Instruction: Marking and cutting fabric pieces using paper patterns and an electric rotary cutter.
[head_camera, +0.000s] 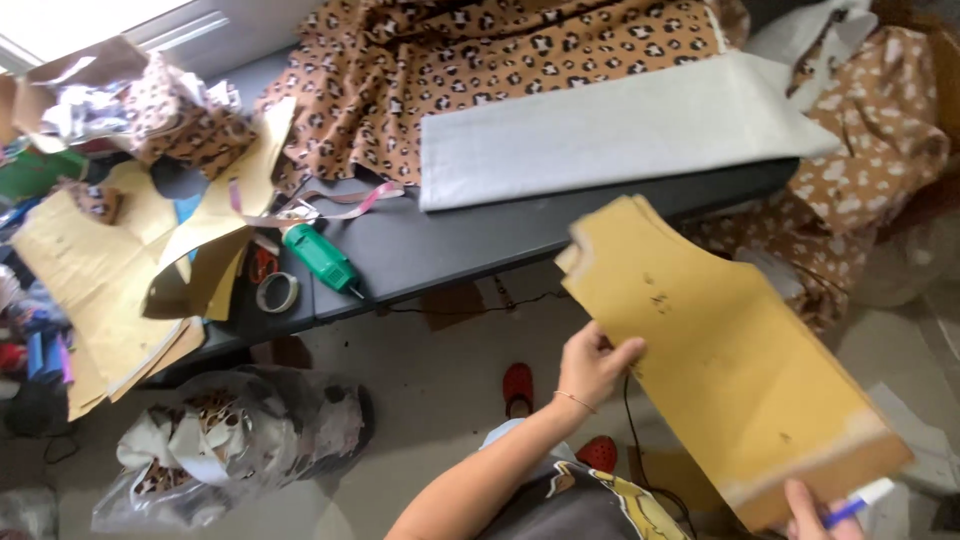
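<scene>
I hold a large tan cardboard pattern piece (725, 355) tilted in front of me, off the table. My left hand (592, 364) grips its left edge with thumb on top. My right hand (820, 512) pinches the lower right corner at the frame's bottom edge and also holds a blue and white pen (860, 503). The dark grey table (440, 245) lies beyond, with leopard-print fabric (480, 60) and a folded grey fabric (610, 135) on it.
A green tool (320, 258), a tape roll (277, 292), pink ribbon and more cardboard patterns (90, 270) lie at the table's left. A clear bag of fabric scraps (220, 440) sits on the floor. More printed fabric hangs at the right.
</scene>
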